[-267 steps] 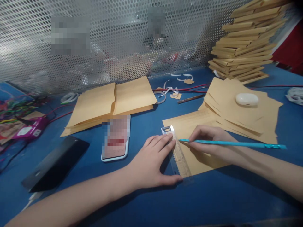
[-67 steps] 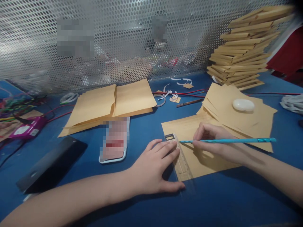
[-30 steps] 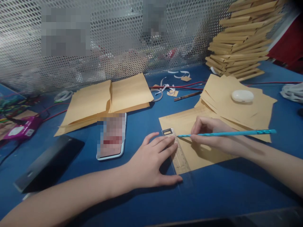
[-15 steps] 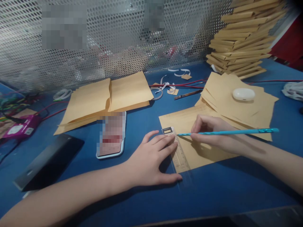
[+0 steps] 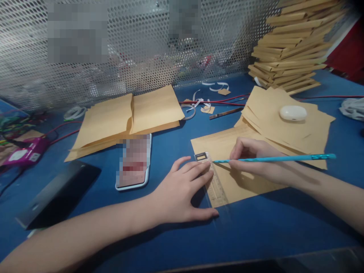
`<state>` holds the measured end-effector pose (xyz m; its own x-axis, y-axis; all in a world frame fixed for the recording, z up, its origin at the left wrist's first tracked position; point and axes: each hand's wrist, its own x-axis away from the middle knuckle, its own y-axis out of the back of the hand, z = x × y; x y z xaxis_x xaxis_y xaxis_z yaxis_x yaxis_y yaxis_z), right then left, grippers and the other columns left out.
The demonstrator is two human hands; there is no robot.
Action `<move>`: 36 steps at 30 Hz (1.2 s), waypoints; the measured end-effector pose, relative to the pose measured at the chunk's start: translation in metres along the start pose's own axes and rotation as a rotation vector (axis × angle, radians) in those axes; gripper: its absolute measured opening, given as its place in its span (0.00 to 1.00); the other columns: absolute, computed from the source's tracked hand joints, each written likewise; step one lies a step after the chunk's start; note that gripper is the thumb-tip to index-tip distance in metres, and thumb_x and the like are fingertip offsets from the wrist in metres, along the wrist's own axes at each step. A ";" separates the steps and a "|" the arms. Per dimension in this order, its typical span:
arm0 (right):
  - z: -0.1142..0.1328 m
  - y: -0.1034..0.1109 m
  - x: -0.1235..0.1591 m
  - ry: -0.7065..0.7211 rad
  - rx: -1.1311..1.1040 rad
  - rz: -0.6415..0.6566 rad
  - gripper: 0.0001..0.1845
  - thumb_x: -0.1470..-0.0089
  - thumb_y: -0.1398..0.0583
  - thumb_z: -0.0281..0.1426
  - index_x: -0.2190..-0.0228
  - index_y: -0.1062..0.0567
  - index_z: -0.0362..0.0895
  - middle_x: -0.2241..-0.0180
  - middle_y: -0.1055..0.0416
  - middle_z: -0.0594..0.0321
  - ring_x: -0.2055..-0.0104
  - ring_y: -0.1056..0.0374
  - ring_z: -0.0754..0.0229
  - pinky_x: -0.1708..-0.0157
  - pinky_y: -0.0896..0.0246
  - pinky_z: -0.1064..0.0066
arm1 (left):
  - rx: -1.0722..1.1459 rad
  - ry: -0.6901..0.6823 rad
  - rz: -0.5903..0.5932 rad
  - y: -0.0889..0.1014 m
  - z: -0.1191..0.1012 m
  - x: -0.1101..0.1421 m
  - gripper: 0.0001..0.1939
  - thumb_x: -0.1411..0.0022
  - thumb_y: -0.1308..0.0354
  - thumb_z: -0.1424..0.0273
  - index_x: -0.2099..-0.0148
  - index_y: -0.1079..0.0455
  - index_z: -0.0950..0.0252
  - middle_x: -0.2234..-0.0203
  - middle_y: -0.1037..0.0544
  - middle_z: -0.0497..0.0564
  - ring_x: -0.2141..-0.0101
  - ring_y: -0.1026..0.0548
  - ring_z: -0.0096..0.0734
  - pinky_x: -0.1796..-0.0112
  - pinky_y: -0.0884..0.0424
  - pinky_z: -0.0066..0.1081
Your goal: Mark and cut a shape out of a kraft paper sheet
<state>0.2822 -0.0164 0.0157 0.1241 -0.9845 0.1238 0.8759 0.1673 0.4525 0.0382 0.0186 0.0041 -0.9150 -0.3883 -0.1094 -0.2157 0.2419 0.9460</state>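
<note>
Fingers spread, the left hand [image 5: 180, 193] is pressing a clear ruler [image 5: 217, 189] along the brown paper's [image 5: 244, 185] left edge; the right hand [image 5: 256, 161] is pinching a blue pencil [image 5: 273, 159].

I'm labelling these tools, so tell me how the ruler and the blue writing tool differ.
The ruler is flat and see-through; the blue writing tool is opaque and rod-like. The ruler lies partly on the brown sheet, pressed by the left hand, while the blue writing tool slants across the right hand, held in its fingers. Both are long and straight.
</note>
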 end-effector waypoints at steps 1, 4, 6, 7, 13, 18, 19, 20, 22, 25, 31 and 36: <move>0.000 0.000 0.000 0.001 0.002 -0.002 0.12 0.51 0.38 0.38 0.76 0.33 0.46 0.72 0.28 0.62 0.71 0.32 0.59 0.74 0.40 0.67 | 0.002 0.000 -0.001 0.000 0.000 0.000 0.37 0.44 0.44 0.45 0.41 0.36 0.65 0.41 0.36 0.58 0.43 0.36 0.46 0.40 0.54 0.47; -0.001 0.000 0.000 0.002 0.009 0.000 0.12 0.51 0.38 0.39 0.76 0.34 0.47 0.72 0.27 0.62 0.71 0.32 0.59 0.74 0.39 0.67 | 0.005 0.000 -0.002 0.000 0.000 0.000 0.37 0.44 0.44 0.45 0.41 0.36 0.65 0.41 0.36 0.58 0.43 0.36 0.47 0.40 0.53 0.47; -0.001 0.000 0.000 0.002 0.011 0.002 0.12 0.51 0.38 0.39 0.76 0.34 0.47 0.72 0.27 0.62 0.71 0.32 0.59 0.74 0.39 0.67 | 0.001 -0.003 -0.003 0.000 0.000 0.001 0.37 0.44 0.44 0.45 0.41 0.36 0.66 0.41 0.36 0.59 0.43 0.36 0.47 0.40 0.54 0.48; -0.001 0.001 0.000 0.001 0.009 0.002 0.12 0.51 0.37 0.39 0.76 0.34 0.47 0.72 0.27 0.62 0.71 0.32 0.59 0.74 0.39 0.67 | -0.002 -0.005 -0.005 0.000 0.001 0.001 0.38 0.44 0.44 0.44 0.41 0.36 0.66 0.41 0.36 0.59 0.43 0.36 0.47 0.40 0.54 0.47; 0.000 0.001 0.000 -0.006 -0.016 0.000 0.12 0.51 0.37 0.39 0.77 0.33 0.47 0.72 0.27 0.62 0.71 0.32 0.59 0.74 0.41 0.67 | -0.020 -0.013 0.001 0.000 0.001 0.000 0.38 0.43 0.45 0.44 0.41 0.36 0.66 0.40 0.37 0.58 0.42 0.37 0.45 0.39 0.56 0.46; 0.001 0.001 0.001 -0.009 -0.015 0.005 0.12 0.51 0.37 0.38 0.77 0.33 0.47 0.73 0.29 0.63 0.70 0.32 0.58 0.74 0.41 0.66 | -0.016 -0.015 -0.006 0.000 0.001 0.000 0.38 0.43 0.45 0.44 0.40 0.37 0.65 0.40 0.37 0.58 0.42 0.37 0.45 0.39 0.56 0.46; 0.001 0.001 0.001 -0.013 -0.013 0.007 0.12 0.51 0.37 0.38 0.76 0.33 0.47 0.73 0.29 0.63 0.70 0.33 0.58 0.74 0.41 0.66 | -0.017 -0.013 -0.005 0.000 0.001 0.000 0.38 0.43 0.45 0.44 0.40 0.36 0.65 0.40 0.37 0.58 0.42 0.37 0.45 0.39 0.56 0.46; 0.001 0.001 0.001 -0.015 -0.011 0.008 0.12 0.51 0.37 0.38 0.76 0.33 0.47 0.73 0.29 0.63 0.70 0.33 0.58 0.74 0.41 0.66 | -0.019 -0.012 -0.003 0.001 0.001 0.000 0.38 0.43 0.45 0.44 0.40 0.36 0.65 0.40 0.37 0.58 0.42 0.37 0.45 0.39 0.56 0.46; 0.001 0.000 0.001 -0.010 -0.007 0.006 0.12 0.51 0.37 0.38 0.76 0.33 0.47 0.73 0.29 0.63 0.70 0.33 0.59 0.74 0.41 0.67 | -0.025 -0.012 0.003 0.001 0.001 0.000 0.38 0.43 0.45 0.44 0.40 0.36 0.66 0.40 0.37 0.58 0.42 0.38 0.45 0.39 0.56 0.46; 0.000 0.000 0.000 0.000 -0.006 0.000 0.12 0.51 0.37 0.39 0.76 0.33 0.47 0.73 0.29 0.62 0.70 0.33 0.59 0.74 0.40 0.67 | -0.035 -0.018 0.007 0.001 0.001 0.000 0.38 0.43 0.45 0.44 0.41 0.36 0.66 0.40 0.38 0.58 0.41 0.38 0.44 0.39 0.57 0.46; -0.006 0.003 0.000 0.026 -0.009 0.042 0.12 0.50 0.38 0.38 0.76 0.33 0.45 0.72 0.28 0.63 0.70 0.32 0.60 0.72 0.39 0.68 | -0.052 -0.024 0.003 0.000 0.002 0.001 0.38 0.42 0.45 0.45 0.40 0.38 0.67 0.40 0.37 0.58 0.41 0.39 0.44 0.40 0.57 0.46; 0.006 0.011 0.009 0.022 0.098 0.202 0.09 0.51 0.38 0.33 0.77 0.33 0.45 0.74 0.29 0.65 0.72 0.33 0.62 0.73 0.40 0.72 | -0.064 -0.036 0.001 0.000 0.000 0.002 0.37 0.41 0.46 0.46 0.40 0.38 0.67 0.40 0.37 0.58 0.42 0.38 0.43 0.40 0.58 0.46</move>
<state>0.2902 -0.0228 0.0270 0.3032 -0.9313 0.2018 0.7828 0.3642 0.5046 0.0361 0.0180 0.0035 -0.9272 -0.3555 -0.1183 -0.1938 0.1848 0.9635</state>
